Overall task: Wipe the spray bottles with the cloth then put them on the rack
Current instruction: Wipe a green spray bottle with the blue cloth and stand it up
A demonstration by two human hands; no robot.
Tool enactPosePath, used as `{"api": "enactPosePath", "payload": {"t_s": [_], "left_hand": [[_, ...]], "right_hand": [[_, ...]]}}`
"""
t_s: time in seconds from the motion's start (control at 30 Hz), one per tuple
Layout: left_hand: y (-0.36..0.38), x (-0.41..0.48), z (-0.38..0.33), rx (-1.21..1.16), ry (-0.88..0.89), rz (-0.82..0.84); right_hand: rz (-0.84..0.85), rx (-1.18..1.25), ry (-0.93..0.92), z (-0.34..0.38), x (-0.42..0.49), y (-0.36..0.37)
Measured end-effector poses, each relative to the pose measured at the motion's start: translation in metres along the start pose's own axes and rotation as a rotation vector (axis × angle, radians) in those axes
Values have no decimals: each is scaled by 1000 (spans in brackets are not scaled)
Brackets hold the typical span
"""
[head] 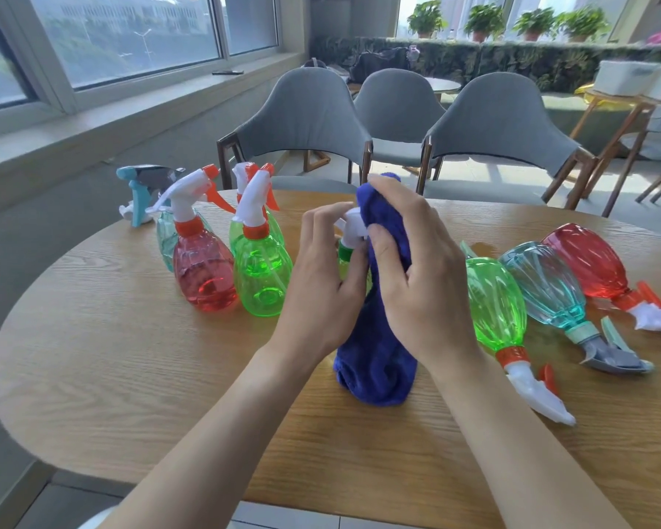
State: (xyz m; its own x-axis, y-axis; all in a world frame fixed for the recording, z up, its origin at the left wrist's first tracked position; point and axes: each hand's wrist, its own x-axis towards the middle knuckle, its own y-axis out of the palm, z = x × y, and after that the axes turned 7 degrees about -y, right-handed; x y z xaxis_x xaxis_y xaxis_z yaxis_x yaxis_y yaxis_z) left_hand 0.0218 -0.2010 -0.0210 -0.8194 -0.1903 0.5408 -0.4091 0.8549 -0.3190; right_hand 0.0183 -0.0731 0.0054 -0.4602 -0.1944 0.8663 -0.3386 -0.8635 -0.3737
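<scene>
Centrally, the left hand (321,284) curls round the neck of the held bottle (350,231), with its fingers bent over the white spray head. The right hand (416,276) is closed round the blue cloth (374,360) and pinches it against the bottle's upper part. Only the spray head and a green collar of this bottle show. The cloth covers the rest, and its lower end reaches the table (130,376). Both forearms reach in from the near edge.

Near on the left stand the standing green bottle (262,276), the standing red bottle (205,273), the rear green bottle (237,234) and the standing teal bottle (167,242). On the right, side by side on their sides, are the lying green bottle (495,303), the lying teal bottle (546,284) and the lying red bottle (588,261), with their spray heads toward the near edge. Grey chairs (306,116) stand beyond the table.
</scene>
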Motion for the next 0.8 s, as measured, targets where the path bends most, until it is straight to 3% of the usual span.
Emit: {"api": "enactPosePath", "payload": {"t_s": [0.53,0.8], "left_hand": [[-1,-1,-1,14,-13,25],[0,-2,-3,17,-17,3]], "right_hand": [[-121,-82,150,0,12,4],[26,-166,137,7,13,11]]}}
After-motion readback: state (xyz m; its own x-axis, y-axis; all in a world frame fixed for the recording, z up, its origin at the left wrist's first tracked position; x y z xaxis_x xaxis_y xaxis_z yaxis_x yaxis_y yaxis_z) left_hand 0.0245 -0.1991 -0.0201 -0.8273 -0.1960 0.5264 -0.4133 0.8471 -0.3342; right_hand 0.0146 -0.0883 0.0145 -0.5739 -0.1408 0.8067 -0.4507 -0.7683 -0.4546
